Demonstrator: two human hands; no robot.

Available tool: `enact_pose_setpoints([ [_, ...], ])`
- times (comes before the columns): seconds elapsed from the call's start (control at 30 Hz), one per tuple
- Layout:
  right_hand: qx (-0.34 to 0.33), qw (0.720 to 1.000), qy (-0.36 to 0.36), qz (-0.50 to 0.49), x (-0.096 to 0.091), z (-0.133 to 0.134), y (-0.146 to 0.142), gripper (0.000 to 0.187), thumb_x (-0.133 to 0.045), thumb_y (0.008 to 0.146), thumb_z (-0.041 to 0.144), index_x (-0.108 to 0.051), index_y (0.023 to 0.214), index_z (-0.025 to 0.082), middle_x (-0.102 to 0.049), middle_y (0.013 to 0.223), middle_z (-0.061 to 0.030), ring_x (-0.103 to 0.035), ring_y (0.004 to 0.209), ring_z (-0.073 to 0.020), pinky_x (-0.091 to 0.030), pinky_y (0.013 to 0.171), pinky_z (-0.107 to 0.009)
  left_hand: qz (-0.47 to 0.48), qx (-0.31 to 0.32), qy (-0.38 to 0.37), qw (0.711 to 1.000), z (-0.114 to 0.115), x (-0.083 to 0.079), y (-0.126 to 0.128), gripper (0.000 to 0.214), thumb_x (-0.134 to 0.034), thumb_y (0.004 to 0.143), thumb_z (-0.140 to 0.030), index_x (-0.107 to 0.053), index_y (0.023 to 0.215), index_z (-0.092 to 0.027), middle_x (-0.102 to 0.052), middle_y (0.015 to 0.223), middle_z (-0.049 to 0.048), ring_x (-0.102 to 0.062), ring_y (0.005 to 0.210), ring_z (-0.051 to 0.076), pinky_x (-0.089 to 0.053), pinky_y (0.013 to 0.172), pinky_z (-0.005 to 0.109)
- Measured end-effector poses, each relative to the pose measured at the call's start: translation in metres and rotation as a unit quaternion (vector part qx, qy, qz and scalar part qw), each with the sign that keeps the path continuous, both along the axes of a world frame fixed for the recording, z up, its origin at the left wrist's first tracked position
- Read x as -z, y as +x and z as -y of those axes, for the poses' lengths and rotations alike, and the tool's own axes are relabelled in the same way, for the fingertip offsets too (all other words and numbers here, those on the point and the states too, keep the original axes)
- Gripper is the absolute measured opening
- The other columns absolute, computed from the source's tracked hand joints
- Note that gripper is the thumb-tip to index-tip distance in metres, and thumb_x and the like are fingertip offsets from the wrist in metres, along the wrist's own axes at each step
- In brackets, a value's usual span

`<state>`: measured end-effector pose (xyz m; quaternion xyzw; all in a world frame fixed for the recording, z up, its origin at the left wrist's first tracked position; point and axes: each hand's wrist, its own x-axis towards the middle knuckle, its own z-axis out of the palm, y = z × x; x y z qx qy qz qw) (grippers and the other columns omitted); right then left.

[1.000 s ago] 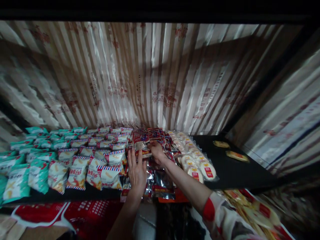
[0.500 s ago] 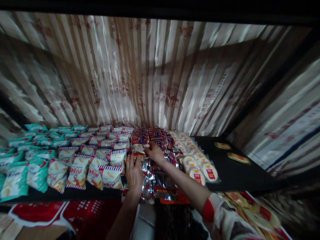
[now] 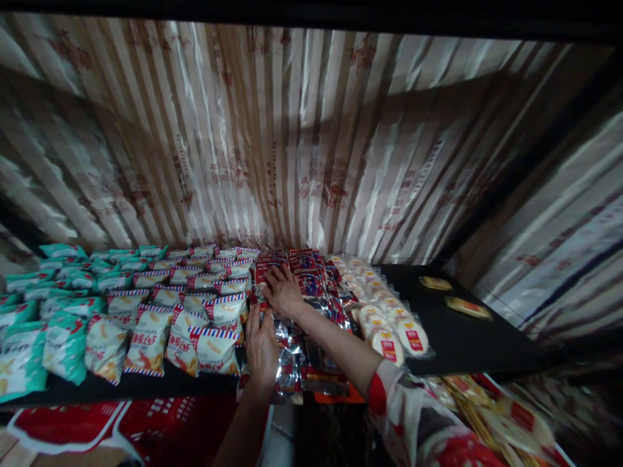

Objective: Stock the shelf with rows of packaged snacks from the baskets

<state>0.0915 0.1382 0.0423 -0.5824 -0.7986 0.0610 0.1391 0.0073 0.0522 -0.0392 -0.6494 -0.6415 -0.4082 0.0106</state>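
My left hand (image 3: 261,342) lies flat, fingers stretched, on shiny silver-and-red snack packets (image 3: 292,363) at the front of a black shelf (image 3: 462,337). My right hand (image 3: 283,290) reaches further back and rests, fingers spread, on the dark red packets (image 3: 304,266) stacked in the middle row. Both hands press on packets; neither grips one.
White packets with red-blue striped edges (image 3: 195,318) fill the shelf left of my hands, teal packets (image 3: 53,311) beyond them. Clear bags of round cakes (image 3: 389,321) lie to the right, two loose cakes (image 3: 452,295) on the bare right end. Striped plastic sheeting hangs behind.
My right hand slid left and back onto the red stack, and its fingers flattened. My left hand shifted slightly toward the shelf's front edge. The view tilted a little.
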Motion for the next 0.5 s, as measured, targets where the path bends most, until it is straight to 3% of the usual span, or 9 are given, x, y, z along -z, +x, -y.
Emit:
enact_pose_setpoints([
  [0.2,0.01,0.999,-0.017,0.046,0.003,0.003,-0.006,0.057,-0.034,0.087,0.055,-0.045,0.133,0.022,-0.035,0.145,-0.0096,-0.016,0.136,-0.0316,-0.016,0.105,-0.048,0.056,0.007,-0.006,0.998,-0.001,0.005,0.001,0.037,-0.033,0.089,-0.02,-0.059,0.114,-0.009,-0.05,0.129,0.0179,-0.043,0.124,0.025,-0.04,0.102,0.044],
  [0.4,0.02,0.998,0.033,0.047,-0.005,0.014,-0.006,0.046,-0.037,0.089,0.046,-0.056,0.12,0.018,-0.049,0.133,-0.0125,-0.035,0.125,-0.0282,-0.028,0.099,-0.042,0.044,0.0,0.008,0.999,-0.002,0.004,0.005,0.042,-0.034,0.089,-0.025,-0.052,0.121,-0.004,-0.051,0.128,0.0197,-0.041,0.125,0.028,-0.038,0.103,0.047],
  [0.5,0.011,0.998,0.05,0.046,-0.003,0.017,-0.005,0.042,-0.04,0.088,0.043,-0.058,0.116,0.017,-0.051,0.13,-0.0131,-0.036,0.124,-0.0272,-0.031,0.097,-0.041,0.036,-0.008,-0.001,0.999,-0.002,0.005,0.007,0.043,-0.037,0.088,-0.027,-0.052,0.12,-0.005,-0.049,0.13,0.0202,-0.039,0.127,0.029,-0.037,0.103,0.048],
])
